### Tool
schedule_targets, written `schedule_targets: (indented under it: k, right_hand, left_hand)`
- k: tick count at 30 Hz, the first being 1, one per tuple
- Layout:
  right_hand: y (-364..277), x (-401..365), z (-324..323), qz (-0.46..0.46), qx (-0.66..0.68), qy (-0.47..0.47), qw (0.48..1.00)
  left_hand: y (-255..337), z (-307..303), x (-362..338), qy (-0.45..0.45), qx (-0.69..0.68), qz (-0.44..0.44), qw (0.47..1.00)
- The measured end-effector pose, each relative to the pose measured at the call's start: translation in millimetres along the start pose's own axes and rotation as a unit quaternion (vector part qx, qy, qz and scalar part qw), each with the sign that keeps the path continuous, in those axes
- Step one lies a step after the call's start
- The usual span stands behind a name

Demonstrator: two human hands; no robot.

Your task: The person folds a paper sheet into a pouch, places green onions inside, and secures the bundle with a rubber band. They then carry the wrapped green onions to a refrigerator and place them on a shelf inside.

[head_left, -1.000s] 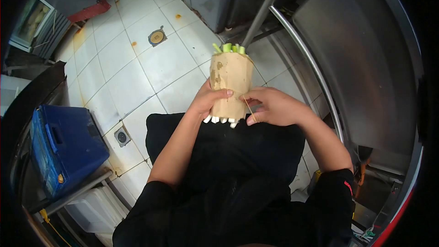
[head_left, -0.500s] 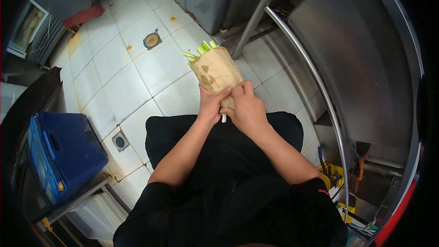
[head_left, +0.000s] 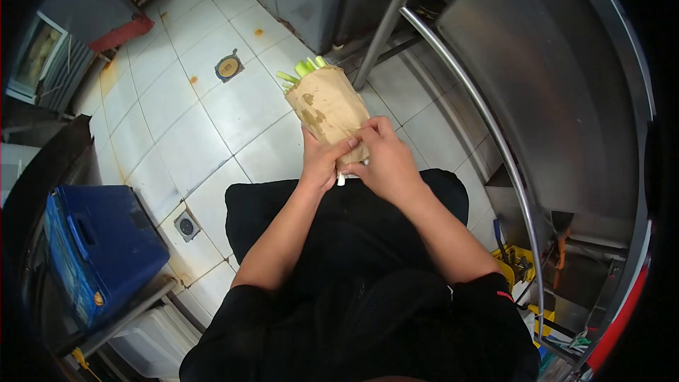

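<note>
A brown paper wrap with dark wet stains holds green stalks, which stick out of its far end. White stalk ends show at the near end, above my lap. My left hand grips the lower left side of the wrap, with the thumb across the paper. On the lower right side, my right hand holds the paper's edge with its fingers bent; part of its grip is hidden behind the hand.
White floor tiles with two drains lie ahead and left. A blue box stands on a rack at left, above clear plastic containers. At right are a curved metal rail, a steel panel and a yellow basket.
The wrap and both hands have shifted slightly left in view. My right hand's fingers have moved a little at the paper's lower edge. The surroundings have shifted slightly with the camera.
</note>
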State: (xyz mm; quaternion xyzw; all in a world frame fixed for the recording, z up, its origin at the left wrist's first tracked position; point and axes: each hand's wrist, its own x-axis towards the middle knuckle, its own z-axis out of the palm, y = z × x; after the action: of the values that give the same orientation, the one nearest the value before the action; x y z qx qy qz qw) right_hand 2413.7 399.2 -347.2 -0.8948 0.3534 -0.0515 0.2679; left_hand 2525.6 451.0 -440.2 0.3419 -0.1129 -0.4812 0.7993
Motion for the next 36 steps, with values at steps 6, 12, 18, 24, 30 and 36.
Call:
schedule_targets:
  k: [6,12,18,24,30,36]
  right_hand:
    - [15,6,-12,-0.089,0.053,0.053,0.993]
    - [15,16,-25,-0.125,-0.010,0.056,0.991]
    - [24,23,-19,-0.094,0.046,0.039,0.994]
    - [21,16,-34,-0.047,0.003,-0.016,0.999]
    - [28,4,-37,-0.026,0.168,-0.015,0.985]
    - [36,-6,-26,-0.034,0.186,0.025,0.982]
  left_hand:
    - [9,3,3,-0.003,0.023,0.059,0.998]
    - [20,5,1,-0.033,0.061,0.089,0.994]
    - [23,7,0,-0.047,0.044,0.074,0.995]
    - [32,13,-4,-0.056,0.112,0.100,0.987]
    - [31,14,-7,-0.023,0.093,0.082,0.992]
    - [25,7,-4,-0.008,0.051,0.068,0.996]
